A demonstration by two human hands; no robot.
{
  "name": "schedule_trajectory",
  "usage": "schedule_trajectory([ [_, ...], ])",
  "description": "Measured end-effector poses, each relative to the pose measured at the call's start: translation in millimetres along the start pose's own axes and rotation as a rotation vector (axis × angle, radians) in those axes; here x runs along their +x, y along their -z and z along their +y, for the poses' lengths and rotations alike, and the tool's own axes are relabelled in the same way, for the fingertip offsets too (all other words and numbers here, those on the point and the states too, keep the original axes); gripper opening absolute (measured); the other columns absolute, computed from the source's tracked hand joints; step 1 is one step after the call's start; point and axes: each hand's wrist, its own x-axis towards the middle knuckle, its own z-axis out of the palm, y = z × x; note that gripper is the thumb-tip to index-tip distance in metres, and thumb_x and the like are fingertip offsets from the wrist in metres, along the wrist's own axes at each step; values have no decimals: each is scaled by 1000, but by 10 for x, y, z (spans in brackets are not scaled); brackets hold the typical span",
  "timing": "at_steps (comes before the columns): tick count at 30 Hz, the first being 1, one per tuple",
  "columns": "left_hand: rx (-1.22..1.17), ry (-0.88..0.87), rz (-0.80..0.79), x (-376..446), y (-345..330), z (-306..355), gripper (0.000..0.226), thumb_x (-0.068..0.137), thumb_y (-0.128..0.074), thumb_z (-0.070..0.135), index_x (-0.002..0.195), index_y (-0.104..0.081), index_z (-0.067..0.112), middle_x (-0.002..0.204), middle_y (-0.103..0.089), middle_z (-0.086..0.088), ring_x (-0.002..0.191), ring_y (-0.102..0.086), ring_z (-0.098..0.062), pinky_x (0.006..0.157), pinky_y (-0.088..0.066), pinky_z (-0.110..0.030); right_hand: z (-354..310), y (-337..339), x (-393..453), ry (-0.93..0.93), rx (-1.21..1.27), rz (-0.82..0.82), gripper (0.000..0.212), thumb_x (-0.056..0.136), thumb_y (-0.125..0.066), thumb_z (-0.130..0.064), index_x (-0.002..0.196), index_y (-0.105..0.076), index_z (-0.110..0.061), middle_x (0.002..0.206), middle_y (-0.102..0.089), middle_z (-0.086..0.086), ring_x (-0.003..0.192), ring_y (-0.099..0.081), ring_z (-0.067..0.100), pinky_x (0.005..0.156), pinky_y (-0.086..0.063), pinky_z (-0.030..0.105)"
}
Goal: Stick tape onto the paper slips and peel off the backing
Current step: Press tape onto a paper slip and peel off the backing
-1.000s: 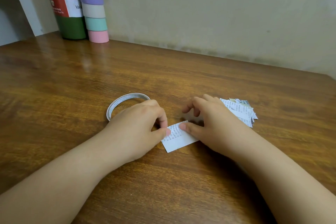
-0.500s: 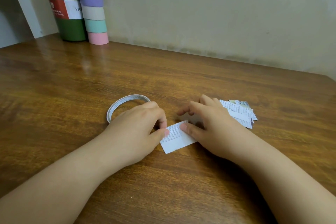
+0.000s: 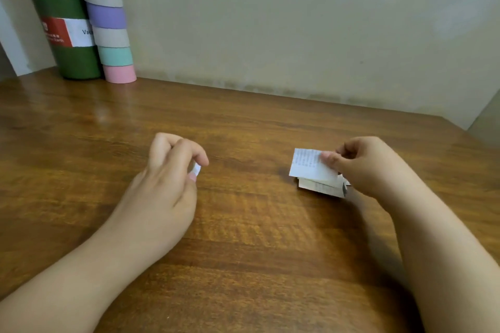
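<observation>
Both hands had pulled apart since the earlier pictures, where they met over one slip near the tape ring. That ring could not be seen any more; the camera had also shifted, so it may have been hidden behind the left arm.

From the head camera, the left hand (image 3: pixel 167 184) was off to the left side, above the worktop (image 3: pixel 243 238). Its fingers (image 3: pixel 201 159) were curled and pinched a tiny white scrap (image 3: pixel 196 169) against the thumb. I think that scrap was the peeled backing, but it was too small to be sure.

The right hand (image 3: pixel 370 167) was well apart from the left one. Its thumb and fingers pinched a paper slip (image 3: pixel 311 166) by the right edge. The slip had small print on it and was tilted up, just over the pile of slips (image 3: pixel 322 187) that lay on the worktop. I could not tell if it touched the pile.

So one slip looked done: taped, and its backing pulled off. It seemed about to go on the pile. I could not tell how many slips in the pile were finished or still waiting. The scrap in the left hand still needed to be put down somewhere.

At the back stood a green bottle (image 3: pixel 67 43) and a stack of coloured rolls (image 3: pixel 111 27) by the wall.
</observation>
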Motion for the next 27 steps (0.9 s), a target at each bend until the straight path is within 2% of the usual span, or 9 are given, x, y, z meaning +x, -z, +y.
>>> schedule_trajectory([
  [3,-23,29,-14,-6,7,1,21,89,-41,10,89,-40,32,99,-37,18,74,-55,-11,65,-39,-25,96,-98,91,-23,-134,-3,23,88,-62,-39,78,-59,-19,74,-57,-2,62,-48,9,48,-30,24],
  [6,-47,27,-19,-8,14,-5,26,90,-42,8,90,-39,34,101,-37,20,69,-55,-10,65,-40,-26,143,-162,109,-46,-176,13,18,84,-67,-36,87,-59,-20,88,-58,-2,72,-50,12,53,-34,25],
  [9,-86,14,-36,-7,13,-3,29,90,-42,10,90,-38,39,103,-35,25,72,-56,-10,66,-41,-28,140,-199,102,6,-213,64,33,80,-72,-34,107,-57,-22,102,-50,-3,93,-51,17,70,-38,29],
  [13,-157,-68,-82,-12,23,20,29,92,-42,12,89,-38,40,100,-38,19,71,-54,-14,65,-46,-37,-29,-271,-43,396,-54,192,27,84,-68,-30,109,-59,-26,89,-44,-14,78,-46,2,66,-33,12],
  [16,-209,-149,-169,-32,33,72,24,88,-40,16,88,-37,40,97,-40,16,69,-53,-16,63,-48,-45,-225,-390,-251,782,93,-5,26,89,-62,-14,113,-62,-26,87,-44,-14,75,-48,-1,68,-34,4],
  [18,-225,-187,-230,-43,30,96,24,86,-40,17,88,-37,41,96,-40,17,67,-51,-16,62,-47,-45,-298,-485,-352,922,103,-182,33,92,-56,-9,117,-60,-31,89,-43,-14,77,-47,-5,71,-35,5],
  [21,-214,-248,-256,-43,11,109,28,86,-42,14,87,-36,42,95,-40,18,71,-51,-11,64,-47,-37,-305,-558,-379,980,89,-295,28,92,-53,-13,101,-55,-39,88,-42,-18,79,-46,-7,72,-34,6],
  [24,-114,-303,-217,-21,-20,89,28,85,-48,15,88,-37,40,97,-39,22,80,-49,-3,67,-42,-20,-268,-568,-341,953,100,-280,10,89,-59,-19,94,-63,-27,80,-43,-20,76,-46,-8,70,-35,7],
  [27,-56,-278,-121,13,-46,39,15,84,-48,28,92,-41,37,101,-39,24,90,-47,4,72,-38,-10,-258,-574,-326,925,61,-226,10,88,-62,-23,96,-68,-22,80,-47,-16,73,-47,-5,67,-36,9],
])
